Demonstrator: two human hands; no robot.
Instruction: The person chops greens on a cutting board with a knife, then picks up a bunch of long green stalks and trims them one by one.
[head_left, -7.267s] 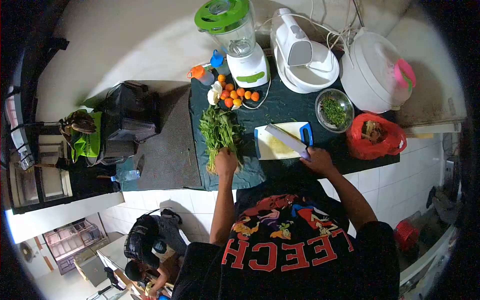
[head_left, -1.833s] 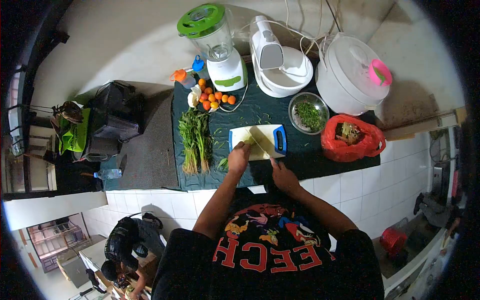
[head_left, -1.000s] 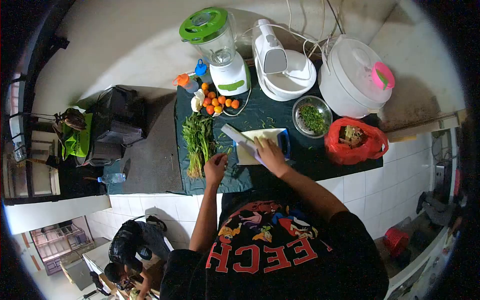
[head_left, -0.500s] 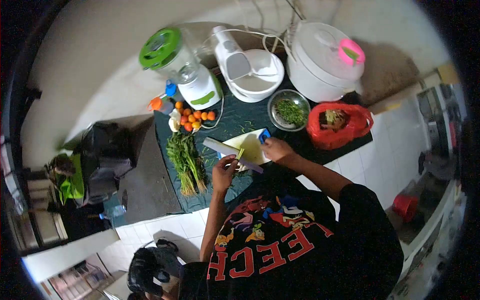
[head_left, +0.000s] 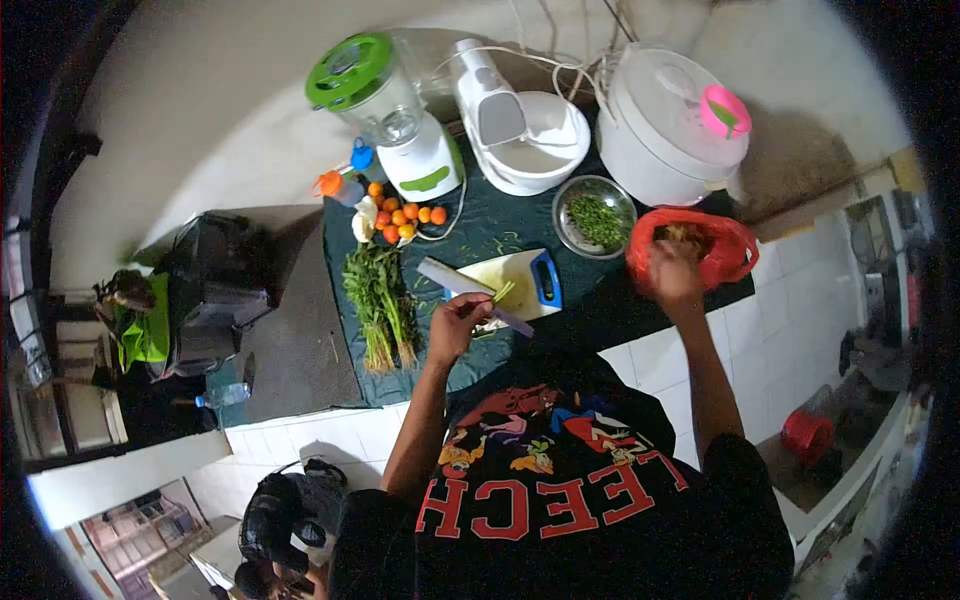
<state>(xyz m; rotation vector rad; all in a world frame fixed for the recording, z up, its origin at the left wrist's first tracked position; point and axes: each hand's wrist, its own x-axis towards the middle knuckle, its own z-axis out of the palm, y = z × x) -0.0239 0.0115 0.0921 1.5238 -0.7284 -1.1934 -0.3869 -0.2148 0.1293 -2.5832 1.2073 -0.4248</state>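
Note:
My left hand [head_left: 460, 322] pinches a few short green stems [head_left: 503, 292] above the white cutting board [head_left: 518, 275] with blue trim. A knife [head_left: 445, 275] with a purple handle lies slanted across the board under that hand. My right hand [head_left: 676, 272] is over the mouth of the red plastic bag [head_left: 730, 250], its fingers blurred. Between board and bag stands a metal bowl [head_left: 598, 218] of chopped greens. A bunch of leafy greens [head_left: 377, 300] with roots lies left of the board.
Tomatoes [head_left: 397, 217], a blender [head_left: 415, 160], a white mixer [head_left: 530, 150] and a large white lidded container [head_left: 665, 125] line the back of the dark green cloth [head_left: 460, 230]. Another person [head_left: 285, 520] is low at the bottom left.
My right hand has left the board's blue handle and moved right to the red bag. My left hand still holds the stems. The view has shifted slightly.

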